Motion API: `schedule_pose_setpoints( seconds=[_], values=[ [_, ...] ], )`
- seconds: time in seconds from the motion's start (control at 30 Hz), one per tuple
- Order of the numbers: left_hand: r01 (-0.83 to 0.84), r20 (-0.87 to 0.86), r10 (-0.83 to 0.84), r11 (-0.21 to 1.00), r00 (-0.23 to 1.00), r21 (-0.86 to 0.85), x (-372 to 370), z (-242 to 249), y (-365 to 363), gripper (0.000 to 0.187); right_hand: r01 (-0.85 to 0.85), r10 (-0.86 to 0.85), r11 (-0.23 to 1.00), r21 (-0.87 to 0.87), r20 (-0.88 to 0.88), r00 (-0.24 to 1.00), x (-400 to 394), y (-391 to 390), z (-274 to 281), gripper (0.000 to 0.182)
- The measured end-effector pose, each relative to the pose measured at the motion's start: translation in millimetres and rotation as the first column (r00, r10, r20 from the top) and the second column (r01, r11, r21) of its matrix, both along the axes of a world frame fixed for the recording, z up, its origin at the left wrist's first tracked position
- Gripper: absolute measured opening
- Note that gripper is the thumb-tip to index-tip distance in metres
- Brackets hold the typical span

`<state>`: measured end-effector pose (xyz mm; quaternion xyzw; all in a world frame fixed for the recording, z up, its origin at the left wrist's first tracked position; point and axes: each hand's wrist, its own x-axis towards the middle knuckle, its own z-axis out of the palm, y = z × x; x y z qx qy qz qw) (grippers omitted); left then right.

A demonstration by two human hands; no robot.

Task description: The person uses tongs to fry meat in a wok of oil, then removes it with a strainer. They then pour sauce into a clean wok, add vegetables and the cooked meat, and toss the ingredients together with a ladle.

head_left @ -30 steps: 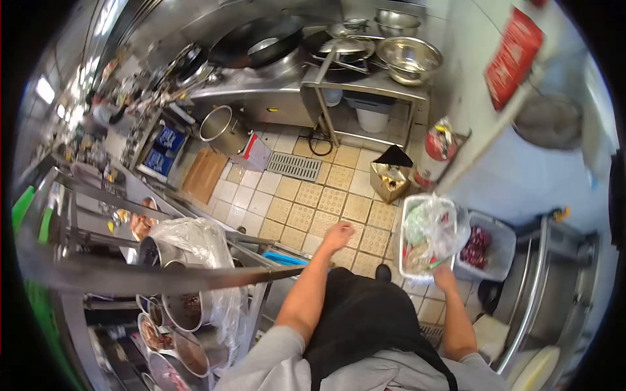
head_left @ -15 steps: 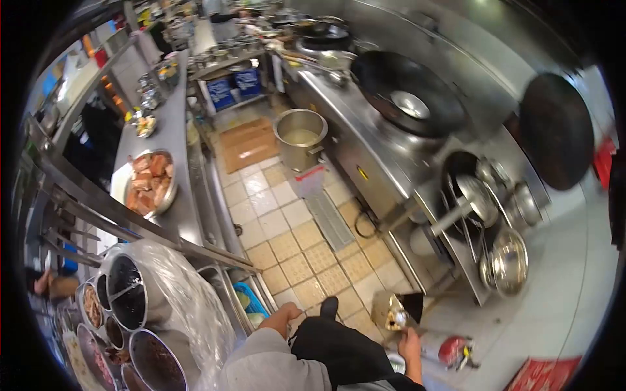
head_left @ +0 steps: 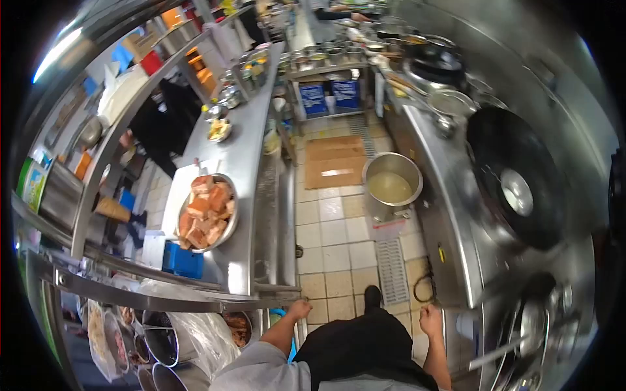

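My left hand [head_left: 300,309] is loosely curled beside the end of the steel counter, with nothing visible in it. My right hand [head_left: 431,320] is also curled, held low near the corner of the stove unit, and appears to hold nothing. Ahead on the tiled floor stands a tall steel stockpot [head_left: 393,186] with cloudy pale liquid in it, apart from both hands. On the counter to the left, a steel bowl of large raw meat pieces [head_left: 207,212] sits at its near end. A large black wok [head_left: 515,176] with a ladle [head_left: 516,192] in it rests on the stove at right.
A flat cardboard sheet [head_left: 336,161] and a floor drain grate [head_left: 392,270] lie along the aisle. Metal utensils [head_left: 531,332] hang or stand at lower right. Steel containers of food [head_left: 160,339] fill the lower left. Another person [head_left: 326,26] works at the far end.
The view has swung left and moved forward, bringing the stockpot and meat bowl closer. The metal container with scraps near my right hand has left view. My right hand has come up and forward.
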<state>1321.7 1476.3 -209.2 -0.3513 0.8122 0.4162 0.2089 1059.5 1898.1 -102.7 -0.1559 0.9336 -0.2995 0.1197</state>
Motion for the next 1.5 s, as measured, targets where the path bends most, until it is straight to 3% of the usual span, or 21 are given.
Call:
schedule_pose_setpoints(
  seconds=[0.07,0.1,0.13,0.17,0.23,0.27,0.3,0.37,0.43,0.47,0.53,0.63,0.7,0.77,0.83,1.0,1.1,1.17,1.23,1.3,1.5],
  values=[
    [0.51,0.308,-0.445,0.842,0.841,-0.176,25.1,-16.2,-30.3,0.05,-0.074,0.077,0.997,-0.034,0.088,0.993,-54.7,-64.0,13.1,0.022],
    [0.47,0.317,-0.4,0.863,0.86,-0.185,18.0,1.5,-37.9,0.05,-0.102,0.108,0.994,-0.048,0.154,0.982,-85.0,-97.5,19.9,0.022],
    [0.134,0.307,-0.085,0.981,0.948,-0.141,9.5,18.2,-42.1,0.052,-0.143,0.151,0.988,-0.056,0.154,0.976,-111.8,-131.3,23.2,0.022],
    [-0.216,0.31,0.234,0.972,0.922,-0.091,4.9,18.2,-51.0,0.054,-0.24,0.247,0.969,-0.059,0.149,0.957,-135.1,-163.6,25.0,0.023],
    [-0.286,0.146,0.311,0.944,0.939,-0.166,-15.2,13.1,-71.4,0.046,-0.419,0.422,0.907,-0.048,0.149,0.894,-171.6,-224.7,33.6,0.025],
    [-0.614,0.037,0.613,0.786,0.789,0.067,-37.8,21.9,-84.5,0.035,-0.484,0.488,0.873,-0.059,0.102,0.867,-188.0,-258.5,39.2,0.025],
    [-0.809,0.006,0.852,0.494,0.523,0.317,-63.4,25.9,-101.1,0.026,-0.51,0.512,0.859,-0.051,0.109,0.852,-201.3,-288.8,40.5,0.025],
    [-0.86,-0.079,0.941,0.333,0.329,0.385,-115.7,16.9,-139.8,0.024,-0.47,0.501,0.866,-0.173,0.324,0.803,-231.1,-351.8,37.5,0.028],
    [-0.867,-0.254,0.937,0.324,0.24,0.379,-172.4,-7.9,-185.9,0.027,-0.524,0.551,0.834,-0.172,0.279,0.787,-254.3,-398.0,1.1,0.028],
    [-0.864,-0.191,0.955,0.286,0.225,0.414,-201.6,-9.2,-210.8,0.027,-0.474,0.504,0.864,-0.172,0.317,0.803,-263.7,-414.1,-19.5,0.028],
    [-0.855,-0.115,0.965,0.262,0.236,0.447,-243.9,-9.8,-265.6,0.028,-0.413,0.43,0.901,-0.13,0.384,0.817,-279.2,-453.1,-14.9,0.028],
    [-0.746,-0.026,0.852,0.471,0.522,0.47,-319.2,-11.3,-349.7,0.028,-0.402,0.462,0.887,-0.228,0.388,0.797,-297.6,-486.7,14.6,0.027],
    [-0.697,-0.05,0.835,0.49,0.549,0.524,-364.8,28.7,-393.3,0.027,-0.173,0.272,0.954,-0.244,0.472,0.839,-319.2,-493.3,23.3,0.025],
    [-0.636,-0.025,0.765,0.552,0.644,0.539,-407.6,49.2,-434.8,0.028,-0.119,0.159,0.984,-0.13,0.362,0.918,-341.4,-502.1,42.8,0.024],
    [-0.622,0.022,0.831,0.398,0.556,0.675,-448.6,55.9,-471.1,0.029,0.036,0.016,0.99,-0.139,0.355,0.935,-361.7,-503.0,42.2,0.022],
    [-0.606,0.114,0.772,0.389,0.626,0.694,-537.7,46.2,-537.0,0.027,0.435,-0.263,0.871,-0.229,0.531,0.806,-405.0,-547.9,30.9,0.02],
    [-0.65,0.211,0.722,0.404,0.659,0.644,-592.0,35.1,-573.0,0.027,0.43,-0.285,0.878,-0.21,0.493,0.822,-456.4,-592.3,-5.1,0.021],
    [-0.697,0.333,0.672,0.387,0.661,0.604,-623.2,20.8,-602.2,0.028,0.261,-0.177,0.951,-0.163,0.407,0.896,-492.2,-625.8,-40.8,0.022],
    [-0.687,0.304,0.64,0.513,0.706,0.515,-674.0,51.4,-617.9,0.026,0.321,-0.154,0.911,-0.257,0.512,0.845,-542.9,-669.6,16.1,0.024],
    [-0.527,0.191,0.508,0.677,0.84,0.514,-730.7,65.6,-636.9,0.024,0.334,-0.193,0.902,-0.275,0.437,0.879,-588.8,-699.1,14.8,0.023],
    [-0.327,0.151,0.294,0.76,0.944,0.561,-917.7,56.2,-648.0,0.021,0.528,-0.311,0.734,-0.427,0.48,0.82,-672.6,-748.9,57.8,0.025]
  ],
)
